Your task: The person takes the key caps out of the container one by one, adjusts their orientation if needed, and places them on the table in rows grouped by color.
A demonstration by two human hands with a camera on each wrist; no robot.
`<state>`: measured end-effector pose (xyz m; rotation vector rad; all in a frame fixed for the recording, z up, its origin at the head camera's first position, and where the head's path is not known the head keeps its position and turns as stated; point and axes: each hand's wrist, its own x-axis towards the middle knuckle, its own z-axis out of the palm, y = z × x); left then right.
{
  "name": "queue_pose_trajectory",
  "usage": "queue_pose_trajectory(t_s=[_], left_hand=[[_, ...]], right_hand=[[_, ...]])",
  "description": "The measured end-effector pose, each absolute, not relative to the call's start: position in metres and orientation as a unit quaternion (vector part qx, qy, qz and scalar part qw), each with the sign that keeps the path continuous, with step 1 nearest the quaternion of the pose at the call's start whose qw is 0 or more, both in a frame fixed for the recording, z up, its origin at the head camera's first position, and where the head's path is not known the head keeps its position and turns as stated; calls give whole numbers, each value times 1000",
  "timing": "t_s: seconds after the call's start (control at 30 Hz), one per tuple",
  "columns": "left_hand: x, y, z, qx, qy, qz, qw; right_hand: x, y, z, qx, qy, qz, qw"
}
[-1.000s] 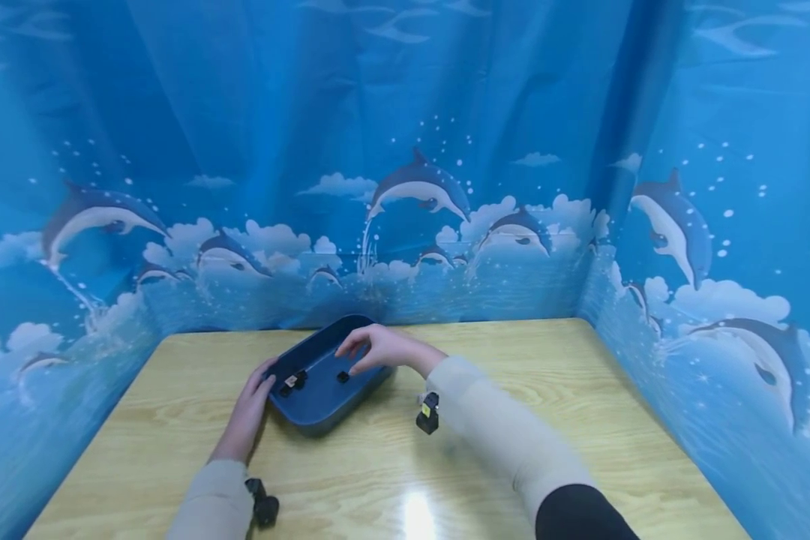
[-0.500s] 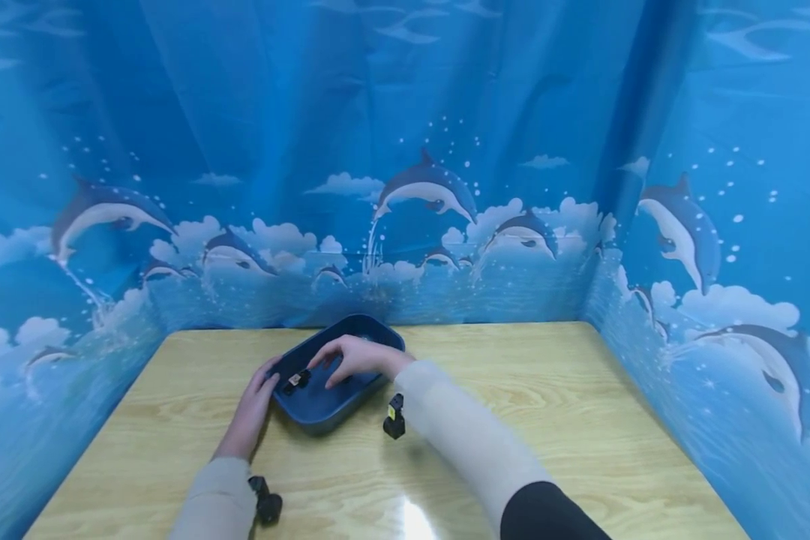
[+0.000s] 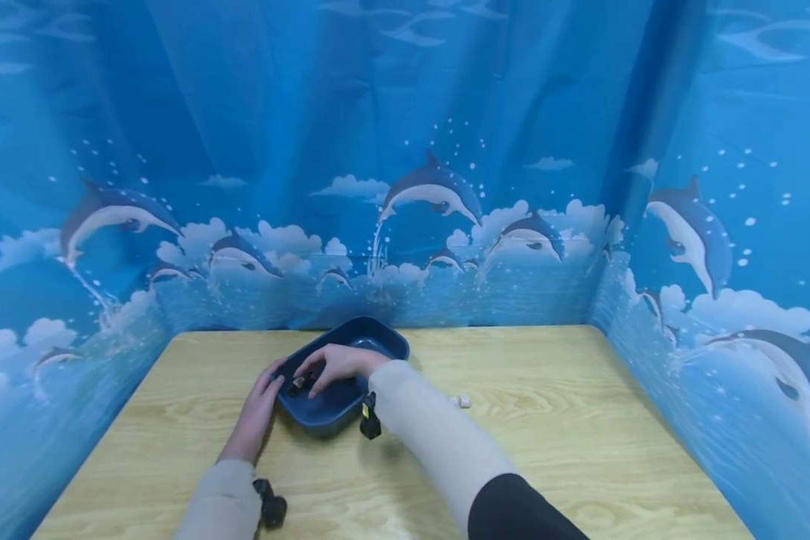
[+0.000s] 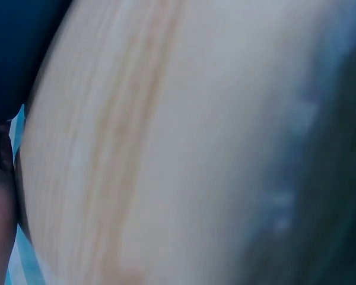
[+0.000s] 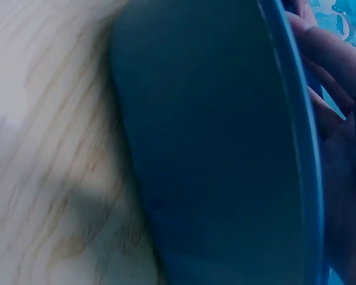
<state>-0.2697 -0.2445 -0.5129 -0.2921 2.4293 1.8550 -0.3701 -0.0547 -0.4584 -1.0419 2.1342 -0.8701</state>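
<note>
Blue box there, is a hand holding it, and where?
The left hand touches the blue box at its left edge; I can't tell if it grips. The right hand doesn't visibly hold it.

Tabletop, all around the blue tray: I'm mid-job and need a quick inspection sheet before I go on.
Surface: pale wood-grain table.
Job's things: dark blue tray on the table; small dark pieces inside, details too small to tell.
Clutter: small white pieces on the table, seen beyond the right sleeve, partly hidden.
Hands: left hand touches the tray's side; right hand is over the tray, fingers curved down near the dark pieces; a hold cannot be made out.
Cables: nothing seen.
Surroundings: blue dolphin-print backdrop behind and at both sides.
</note>
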Motion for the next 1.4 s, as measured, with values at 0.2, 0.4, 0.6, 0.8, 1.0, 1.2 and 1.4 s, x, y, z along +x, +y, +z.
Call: queue_pose_trajectory(t_s=[0.2,0.4,0.6,0.8,1.0,1.2,1.4], left_hand=[[-271,-244,-515,-100,790,604,32],[-272,-245,-514,-98,791,604,28],[-271,-244,-513,-90,789,607,28],[-272,-245,-514,-87,790,606,21],[-275,-244,-516,-101,787,608,21],[-273,-244,-515,-99,787,609,18],[-271,-244,-515,-94,787,609,16]], right_hand=[[-375,-62,-463,-385,805,-323,315],[-378,-68,-467,-389,803,-313,325],[-377,-70,-466,-399,800,-295,337],[-376,-72,-463,-406,808,-247,347],[-376,-71,-464,-416,808,-229,350],[-377,-69,-467,-416,805,-228,356],[-382,-63,-468,-409,801,-242,365]])
